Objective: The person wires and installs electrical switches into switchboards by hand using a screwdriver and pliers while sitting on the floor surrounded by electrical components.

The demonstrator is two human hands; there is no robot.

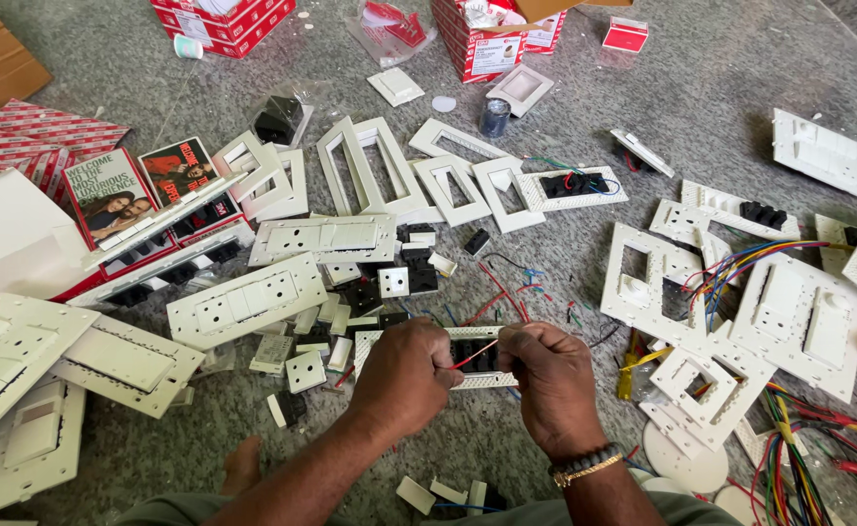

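Red wire (pixel 474 355) pinched between both hands, ends hidden by fingers (pixel 446 358).

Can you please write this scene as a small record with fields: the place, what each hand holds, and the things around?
place: grey speckled floor, seen from above
left hand: closed on one end of a thin red wire
right hand: closed on the other end of the wire; a gold bracelet on the wrist
under the hands: white perforated switch plate with black modules
around: white plastic cover frames, loose coloured wires, red cardboard boxes
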